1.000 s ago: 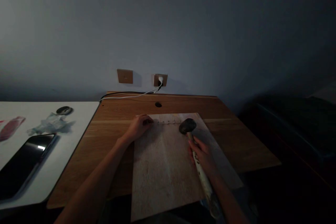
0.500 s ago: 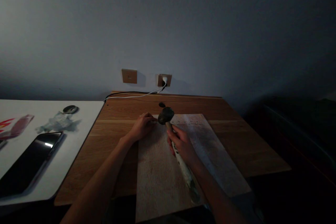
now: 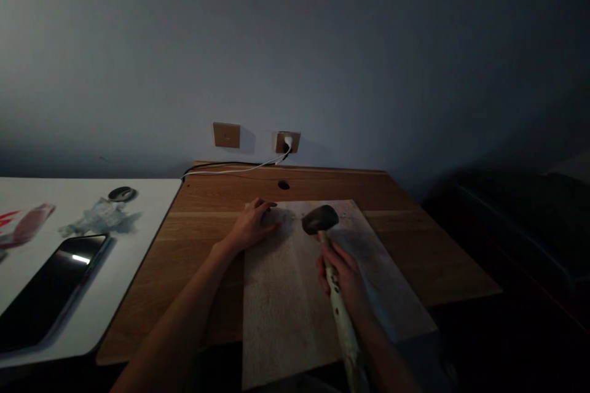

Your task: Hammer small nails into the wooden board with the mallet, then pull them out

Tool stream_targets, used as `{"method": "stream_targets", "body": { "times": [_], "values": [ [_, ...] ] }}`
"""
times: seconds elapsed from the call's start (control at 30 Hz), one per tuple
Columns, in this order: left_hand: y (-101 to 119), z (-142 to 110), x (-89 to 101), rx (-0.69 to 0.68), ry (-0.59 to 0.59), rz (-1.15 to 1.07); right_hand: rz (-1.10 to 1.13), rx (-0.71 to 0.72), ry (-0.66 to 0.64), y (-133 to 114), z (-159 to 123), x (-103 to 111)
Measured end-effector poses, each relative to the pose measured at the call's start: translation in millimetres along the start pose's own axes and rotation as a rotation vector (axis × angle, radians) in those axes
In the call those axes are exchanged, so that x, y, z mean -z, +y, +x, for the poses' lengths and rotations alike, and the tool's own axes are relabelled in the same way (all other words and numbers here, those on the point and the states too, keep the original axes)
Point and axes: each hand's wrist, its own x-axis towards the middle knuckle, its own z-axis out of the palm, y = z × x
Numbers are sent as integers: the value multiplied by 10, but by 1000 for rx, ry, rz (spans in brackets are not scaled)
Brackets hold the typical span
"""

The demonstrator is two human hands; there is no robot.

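My right hand (image 3: pixel 343 267) is wrapped around the pale, scuffed handle of a hammer (image 3: pixel 321 219) with a dark, rounded head. The head hangs over the far part of a flat wooden board (image 3: pixel 281 307), and whether it touches the board I cannot tell. At the board's far left corner is my left hand (image 3: pixel 253 221), with thumb and fingers apart and nothing visible between them. Small nail-like specks (image 3: pixel 297 217) run in a row near the far edge, partly hidden behind the hammer head.
The board lies on a brown wooden table (image 3: pixel 184 258) against the wall, its near end overhanging. To the left, a white table (image 3: pixel 115 282) holds a phone (image 3: pixel 55 288), crumpled plastic (image 3: pixel 101 216), a round dark object (image 3: pixel 122 194) and a red-and-white packet (image 3: pixel 27 224). Cables (image 3: pixel 230 167) run to a wall socket (image 3: pixel 287 142).
The hammer and my right hand have moved to the right and slightly nearer, away from my left hand. The left thumb and fingers have spread apart from their pinch.
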Motion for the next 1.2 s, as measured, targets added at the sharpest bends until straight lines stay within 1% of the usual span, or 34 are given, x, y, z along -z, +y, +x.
{"method": "stream_targets", "body": {
  "times": [0.13,0.17,0.2,0.37,0.5,0.57,0.67,0.7,0.77,0.8,0.87,0.93,1.03,1.13,1.2],
  "values": [
    [19,2,-5,-21,33,45,197,-62,328,227,-143,202],
    [25,0,-7,-23,40,45,228,-78,377,260,-151,241],
    [31,-2,-9,-25,45,43,239,-92,393,278,-151,277],
    [23,-7,-30,-38,58,43,134,-147,257,210,-141,454],
    [21,29,-2,-52,75,99,-27,-151,187,168,-282,664],
    [86,11,66,-19,104,184,-172,-73,172,187,-423,801],
    [285,-160,224,74,139,395,-566,204,218,284,-648,1051],
    [361,-259,276,101,123,475,-689,311,257,338,-707,1145],
    [492,-497,353,176,47,606,-910,508,310,473,-787,1333],
    [538,-618,371,213,1,639,-1014,598,321,548,-808,1419],
    [590,-825,366,255,-78,639,-1202,729,327,693,-824,1558],
    [615,-950,320,276,-127,604,-1318,796,328,808,-820,1644],
    [676,-971,217,288,-149,576,-1408,818,338,908,-799,1731],
    [806,-829,61,229,-120,589,-1487,793,365,945,-746,1914],
    [933,-654,-103,155,-115,581,-1513,747,424,940,-673,2140]
  ]
}}
